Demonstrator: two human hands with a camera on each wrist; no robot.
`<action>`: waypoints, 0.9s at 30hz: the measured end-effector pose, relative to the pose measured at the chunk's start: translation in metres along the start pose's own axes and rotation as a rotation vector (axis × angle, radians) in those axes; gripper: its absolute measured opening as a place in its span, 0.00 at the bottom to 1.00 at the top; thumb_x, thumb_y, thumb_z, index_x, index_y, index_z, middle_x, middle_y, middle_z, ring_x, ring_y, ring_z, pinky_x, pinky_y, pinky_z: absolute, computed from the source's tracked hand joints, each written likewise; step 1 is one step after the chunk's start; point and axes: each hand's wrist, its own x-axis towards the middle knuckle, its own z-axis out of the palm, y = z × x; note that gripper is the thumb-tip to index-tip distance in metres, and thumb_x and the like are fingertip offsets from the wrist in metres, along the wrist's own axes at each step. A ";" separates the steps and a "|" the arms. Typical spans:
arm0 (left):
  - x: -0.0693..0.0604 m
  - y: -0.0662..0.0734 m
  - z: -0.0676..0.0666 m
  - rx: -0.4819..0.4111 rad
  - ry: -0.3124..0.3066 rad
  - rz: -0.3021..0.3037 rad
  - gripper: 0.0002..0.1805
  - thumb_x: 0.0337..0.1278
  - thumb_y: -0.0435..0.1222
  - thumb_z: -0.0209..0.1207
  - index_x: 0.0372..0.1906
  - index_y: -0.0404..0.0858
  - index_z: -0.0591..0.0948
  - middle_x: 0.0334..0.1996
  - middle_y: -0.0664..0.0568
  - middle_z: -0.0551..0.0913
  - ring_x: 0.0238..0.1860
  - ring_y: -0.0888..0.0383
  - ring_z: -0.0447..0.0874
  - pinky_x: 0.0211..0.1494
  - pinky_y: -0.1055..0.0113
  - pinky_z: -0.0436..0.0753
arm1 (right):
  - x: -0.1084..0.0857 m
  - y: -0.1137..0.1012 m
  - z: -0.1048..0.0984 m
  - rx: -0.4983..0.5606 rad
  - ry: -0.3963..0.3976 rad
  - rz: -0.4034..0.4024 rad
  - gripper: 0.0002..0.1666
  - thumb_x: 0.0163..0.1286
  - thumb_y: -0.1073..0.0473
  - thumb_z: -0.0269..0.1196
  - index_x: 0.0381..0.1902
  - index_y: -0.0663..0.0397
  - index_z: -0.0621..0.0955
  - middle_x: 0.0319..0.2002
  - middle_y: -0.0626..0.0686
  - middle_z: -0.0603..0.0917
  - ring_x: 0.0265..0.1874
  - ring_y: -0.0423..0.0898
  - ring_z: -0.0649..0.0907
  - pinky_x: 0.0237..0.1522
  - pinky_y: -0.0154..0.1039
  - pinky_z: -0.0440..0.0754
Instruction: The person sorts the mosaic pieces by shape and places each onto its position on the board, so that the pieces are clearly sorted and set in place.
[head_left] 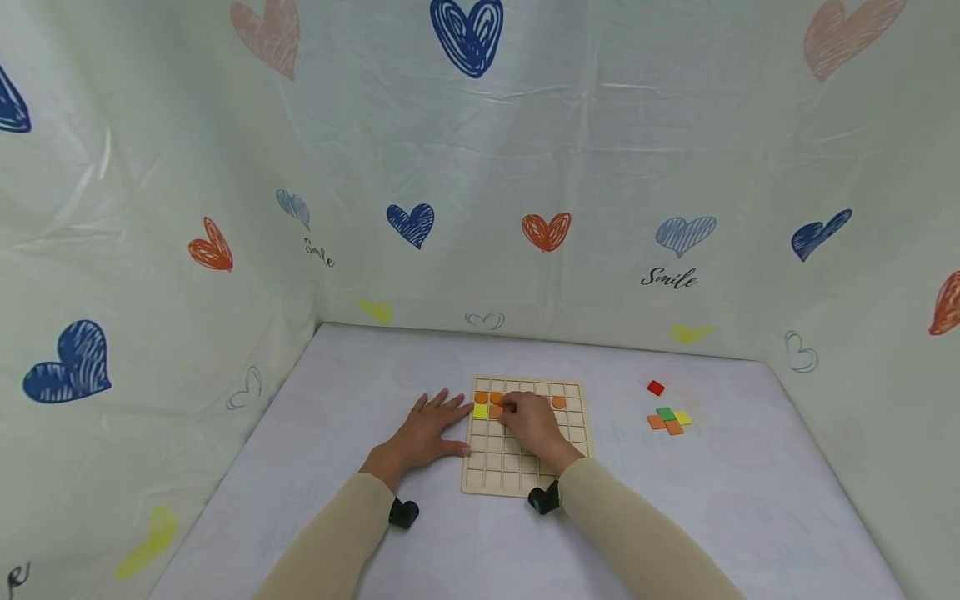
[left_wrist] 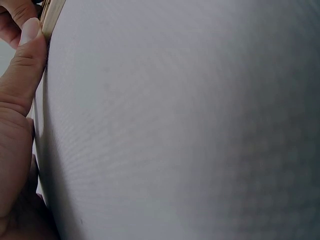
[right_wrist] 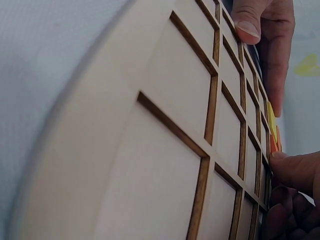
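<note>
A wooden grid board lies flat on the table. My left hand is spread beside it, the thumb and a fingertip touching its left edge. Over the upper part of the board, my right hand has curled fingers and pinches an orange square tile at a cell. The thumb meets the orange piece in the right wrist view; the other fingertips are hidden. A yellow square tile sits left of it. Orange round pieces occupy the row above, partly covered by the right hand.
Right of the board lie a red tile, a green tile, a yellow tile and orange tiles. Another orange round piece is on the board's right. A heart-patterned curtain encloses the white table.
</note>
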 end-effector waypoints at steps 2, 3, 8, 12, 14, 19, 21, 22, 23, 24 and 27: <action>0.000 0.000 0.000 0.001 0.000 0.001 0.46 0.59 0.61 0.69 0.80 0.52 0.69 0.83 0.53 0.63 0.86 0.45 0.48 0.88 0.41 0.43 | 0.000 0.001 0.000 -0.002 0.004 -0.006 0.14 0.72 0.63 0.69 0.54 0.59 0.88 0.48 0.55 0.91 0.40 0.45 0.85 0.47 0.47 0.88; 0.000 0.000 0.000 0.001 0.001 0.001 0.46 0.59 0.61 0.70 0.80 0.52 0.70 0.83 0.52 0.63 0.86 0.44 0.48 0.88 0.41 0.43 | 0.000 0.001 0.001 -0.001 0.002 -0.002 0.14 0.72 0.63 0.69 0.54 0.58 0.88 0.48 0.55 0.91 0.40 0.45 0.85 0.48 0.47 0.88; -0.001 0.001 -0.001 0.006 0.002 0.002 0.46 0.59 0.60 0.70 0.80 0.52 0.69 0.83 0.52 0.64 0.86 0.44 0.49 0.88 0.41 0.44 | 0.000 0.001 0.001 0.002 -0.008 0.011 0.15 0.72 0.61 0.70 0.55 0.58 0.88 0.46 0.54 0.91 0.39 0.44 0.85 0.47 0.46 0.88; 0.000 0.003 -0.001 0.011 0.000 0.001 0.47 0.59 0.60 0.70 0.81 0.52 0.69 0.83 0.52 0.63 0.86 0.45 0.48 0.88 0.41 0.43 | 0.000 0.000 0.000 0.004 -0.005 0.005 0.14 0.72 0.62 0.69 0.54 0.59 0.88 0.46 0.54 0.91 0.39 0.44 0.85 0.46 0.46 0.88; -0.001 0.003 -0.002 0.010 -0.002 0.001 0.47 0.59 0.60 0.70 0.81 0.52 0.69 0.83 0.52 0.63 0.86 0.45 0.48 0.88 0.41 0.43 | -0.001 0.000 0.000 0.006 -0.003 0.004 0.14 0.72 0.63 0.69 0.54 0.59 0.88 0.46 0.55 0.91 0.39 0.44 0.85 0.46 0.46 0.88; -0.001 0.004 -0.003 0.010 -0.006 0.001 0.47 0.59 0.60 0.70 0.81 0.52 0.69 0.83 0.52 0.63 0.86 0.45 0.48 0.88 0.41 0.43 | -0.002 0.000 0.000 0.015 -0.001 0.007 0.13 0.73 0.63 0.68 0.53 0.58 0.88 0.47 0.55 0.91 0.41 0.45 0.86 0.48 0.47 0.88; -0.001 0.004 -0.003 0.012 -0.004 0.001 0.47 0.59 0.61 0.70 0.81 0.51 0.69 0.83 0.52 0.64 0.86 0.44 0.49 0.88 0.41 0.43 | -0.002 0.001 0.000 0.018 0.007 0.004 0.13 0.73 0.63 0.68 0.53 0.58 0.88 0.48 0.56 0.91 0.41 0.46 0.86 0.49 0.48 0.89; -0.001 0.004 -0.002 0.014 -0.004 0.001 0.47 0.59 0.61 0.70 0.81 0.51 0.69 0.83 0.51 0.64 0.86 0.44 0.49 0.88 0.41 0.44 | -0.002 0.001 0.000 0.018 0.010 0.001 0.13 0.73 0.62 0.68 0.53 0.58 0.88 0.48 0.55 0.91 0.41 0.46 0.86 0.49 0.48 0.89; -0.001 0.004 -0.002 0.014 -0.003 0.000 0.46 0.59 0.61 0.70 0.81 0.51 0.69 0.83 0.51 0.64 0.86 0.44 0.49 0.88 0.41 0.44 | -0.002 0.002 0.000 0.022 0.014 0.003 0.13 0.73 0.62 0.68 0.53 0.58 0.88 0.48 0.55 0.91 0.42 0.46 0.86 0.49 0.48 0.88; -0.001 0.004 -0.002 0.015 -0.002 -0.001 0.46 0.59 0.61 0.70 0.81 0.51 0.69 0.82 0.51 0.64 0.86 0.44 0.49 0.88 0.41 0.44 | -0.002 0.002 0.000 0.029 0.019 0.006 0.13 0.73 0.62 0.68 0.53 0.57 0.88 0.48 0.54 0.91 0.42 0.45 0.86 0.50 0.48 0.88; -0.001 0.003 -0.001 0.019 -0.003 -0.006 0.46 0.60 0.61 0.69 0.81 0.52 0.69 0.83 0.52 0.63 0.86 0.45 0.48 0.88 0.41 0.44 | -0.002 0.004 0.000 0.047 0.034 0.012 0.13 0.73 0.61 0.68 0.53 0.56 0.89 0.46 0.53 0.91 0.41 0.45 0.85 0.47 0.47 0.88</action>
